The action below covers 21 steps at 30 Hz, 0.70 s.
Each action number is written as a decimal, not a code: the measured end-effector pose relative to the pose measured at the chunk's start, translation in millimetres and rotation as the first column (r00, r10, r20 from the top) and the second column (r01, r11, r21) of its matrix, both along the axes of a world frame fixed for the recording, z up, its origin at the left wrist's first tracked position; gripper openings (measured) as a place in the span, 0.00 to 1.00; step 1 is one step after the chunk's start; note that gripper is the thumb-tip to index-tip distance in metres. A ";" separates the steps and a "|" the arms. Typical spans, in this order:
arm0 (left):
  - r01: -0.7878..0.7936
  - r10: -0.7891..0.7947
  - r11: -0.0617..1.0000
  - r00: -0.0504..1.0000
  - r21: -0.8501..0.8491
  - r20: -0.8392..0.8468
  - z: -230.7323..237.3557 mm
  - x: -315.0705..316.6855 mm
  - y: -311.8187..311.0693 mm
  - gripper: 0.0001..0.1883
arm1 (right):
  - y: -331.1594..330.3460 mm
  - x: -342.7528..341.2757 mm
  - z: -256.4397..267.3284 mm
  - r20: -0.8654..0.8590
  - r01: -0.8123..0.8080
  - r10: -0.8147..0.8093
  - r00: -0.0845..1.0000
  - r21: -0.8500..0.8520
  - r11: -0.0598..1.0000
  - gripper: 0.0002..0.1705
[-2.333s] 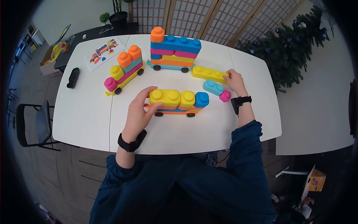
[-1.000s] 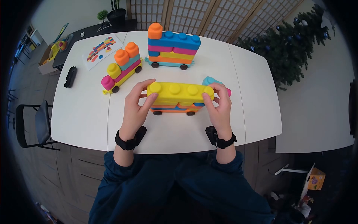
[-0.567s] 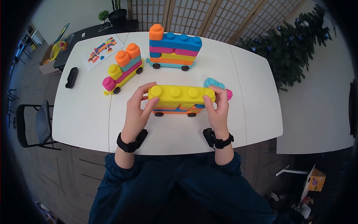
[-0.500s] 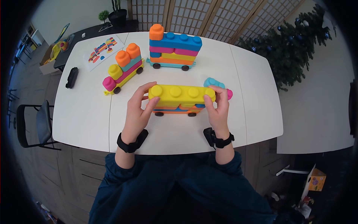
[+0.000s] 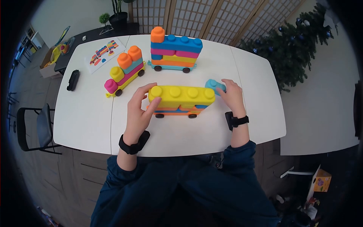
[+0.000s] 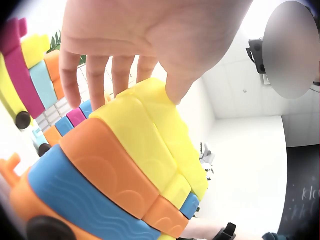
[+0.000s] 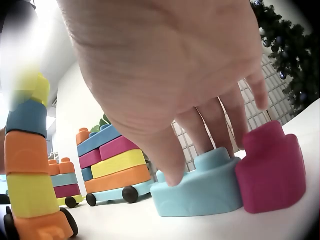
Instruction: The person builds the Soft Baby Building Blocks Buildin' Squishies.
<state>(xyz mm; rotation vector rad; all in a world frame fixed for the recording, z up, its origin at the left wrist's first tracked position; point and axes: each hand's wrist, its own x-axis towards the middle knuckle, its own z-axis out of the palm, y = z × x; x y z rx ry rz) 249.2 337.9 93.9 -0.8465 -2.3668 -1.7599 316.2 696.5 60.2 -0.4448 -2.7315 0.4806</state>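
Observation:
A block wagon [image 5: 177,111] with an orange wheeled base stands mid-table, a long yellow block [image 5: 183,100] lying along its top. My left hand [image 5: 138,109] holds that block's left end, thumb in front and fingers behind. Farther right, my right hand [image 5: 234,99] reaches over a light blue block [image 5: 212,83] on the table. In the right wrist view, the thumb is right at the front of the light blue block [image 7: 195,197] and the fingers extend behind it. A magenta block [image 7: 272,172] sits against its side; the hand hides it in the head view.
Behind stands a taller block wagon [image 5: 176,53] with an orange block on top. A smaller wagon [image 5: 126,73] is at back left, beside a picture sheet [image 5: 104,55]. A black case [image 5: 73,80] lies near the table's left side.
The right hand brought the long yellow block from the right onto the wagon, then let go and moved right to the light blue block. The left hand stays at the wagon's left end.

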 end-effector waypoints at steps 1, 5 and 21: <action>-0.005 0.005 1.000 1.000 0.010 -0.002 -0.8 -0.1 0.3 0.20 | 2.0 -1.6 -3.3 0.085 -0.013 0.001 0.996 0.142 0.990 0.22; -0.004 0.004 1.000 1.000 0.024 0.001 -3.8 0.6 0.5 0.20 | 7.4 -5.1 -16.8 0.108 0.010 -0.015 0.994 0.046 0.999 0.20; -0.001 0.000 0.998 1.000 0.059 0.021 -3.4 2.8 3.0 0.21 | -105.9 4.6 108.2 -0.526 -0.499 0.391 0.755 -0.075 0.863 0.13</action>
